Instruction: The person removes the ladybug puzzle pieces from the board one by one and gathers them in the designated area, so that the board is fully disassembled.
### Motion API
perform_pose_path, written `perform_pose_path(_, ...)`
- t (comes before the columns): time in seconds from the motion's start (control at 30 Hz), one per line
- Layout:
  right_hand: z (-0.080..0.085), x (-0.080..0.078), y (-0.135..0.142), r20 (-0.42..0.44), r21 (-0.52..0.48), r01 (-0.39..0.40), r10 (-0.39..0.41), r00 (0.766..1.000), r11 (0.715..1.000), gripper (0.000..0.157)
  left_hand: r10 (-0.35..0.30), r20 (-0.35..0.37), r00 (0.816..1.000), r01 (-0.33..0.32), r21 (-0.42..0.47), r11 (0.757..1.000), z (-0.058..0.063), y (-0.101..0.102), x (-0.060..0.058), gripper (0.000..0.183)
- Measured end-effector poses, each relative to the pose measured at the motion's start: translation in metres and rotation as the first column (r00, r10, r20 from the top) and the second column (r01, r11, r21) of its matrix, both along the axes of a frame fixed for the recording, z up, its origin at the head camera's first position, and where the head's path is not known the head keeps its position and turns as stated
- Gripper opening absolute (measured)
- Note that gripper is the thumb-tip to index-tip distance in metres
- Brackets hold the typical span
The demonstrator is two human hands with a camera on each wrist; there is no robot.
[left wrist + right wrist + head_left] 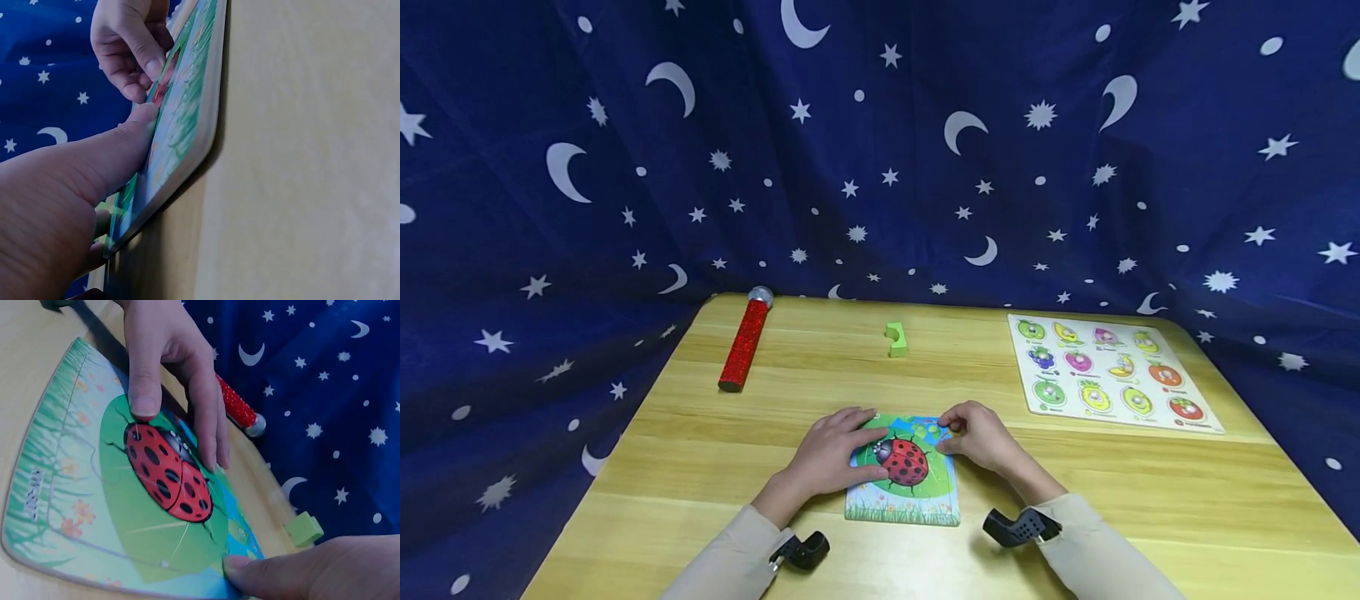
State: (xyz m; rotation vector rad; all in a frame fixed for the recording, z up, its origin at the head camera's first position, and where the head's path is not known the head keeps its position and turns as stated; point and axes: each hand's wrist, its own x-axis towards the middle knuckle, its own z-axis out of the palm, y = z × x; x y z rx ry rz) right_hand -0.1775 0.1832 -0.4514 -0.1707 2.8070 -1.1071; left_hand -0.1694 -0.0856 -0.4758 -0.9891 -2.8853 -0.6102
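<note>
A square ladybug jigsaw puzzle (917,496) lies on the table between the hands, with a red ladybug on a green leaf and grass along its near edge. My left hand (831,454) rests over its left side, fingers extended and thumb on the picture beside the ladybug (169,469). At the upper right corner, my right hand (981,437) has its fingers bent, with thumb and index finger pinching at the blue and green part. The right thumb (269,572) touches the picture's surface in the right wrist view; its other fingertips are out of that view.
A red glittery microphone (747,346) lies at the back left of the wooden table (820,358). Near the back middle stands a green arched block (897,340). A fruit peg puzzle board (1105,375) lies at the right. A dark blue star-patterned curtain (880,167) hangs behind.
</note>
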Motion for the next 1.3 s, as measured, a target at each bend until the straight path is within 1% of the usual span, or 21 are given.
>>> perform_pose_path(0.17, -0.0017, 0.0004, 0.0012, -0.014, -0.021, -0.013, 0.013, 1.0, 1.0, 0.026, 0.0, 0.013, 1.0, 0.0, -0.013, 1.0, 0.0025, 0.0, 0.0004, 0.062)
perform_pose_path(0.33, -0.0028, 0.0029, 0.0013, -0.019, -0.043, -0.006, 0.005, 1.0, 0.999, 0.027, -0.005, 0.023, 1.0, 0.005, -0.022, 1.0, 0.0031, 0.0, 0.001, 0.061)
perform_pose_path(0.5, -0.0038, 0.0049, 0.0014, -0.009, -0.046, 0.004, -0.005, 1.0, 0.999, 0.027, -0.009, 0.005, 1.0, 0.009, -0.033, 0.999, 0.0014, -0.0004, 0.0011, 0.061)
perform_pose_path(0.63, -0.0031, 0.0058, 0.0012, -0.037, -0.036, 0.004, -0.005, 0.999, 0.999, 0.026, -0.015, -0.003, 1.0, 0.015, -0.028, 0.999, 0.0007, -0.0004, 0.0003, 0.061)
perform_pose_path(0.87, -0.002, 0.0081, 0.0004, -0.085, -0.02, -0.028, 0.026, 0.996, 0.999, 0.026, -0.005, 0.001, 1.0, 0.005, -0.031, 1.0, 0.0016, -0.0013, 0.0016, 0.06)
perform_pose_path(1.07, 0.0003, 0.0081, 0.0008, -0.102, -0.01, -0.041, 0.04, 0.994, 0.999, 0.027, -0.007, 0.003, 1.0, 0.007, -0.033, 0.999, 0.0022, -0.0012, 0.0023, 0.061)
perform_pose_path(1.3, 0.0002, 0.0088, 0.0006, -0.102, -0.017, -0.124, 0.121, 0.987, 0.992, 0.035, -0.007, 0.005, 1.0, 0.007, -0.016, 1.0, 0.0036, -0.0018, 0.0033, 0.06)
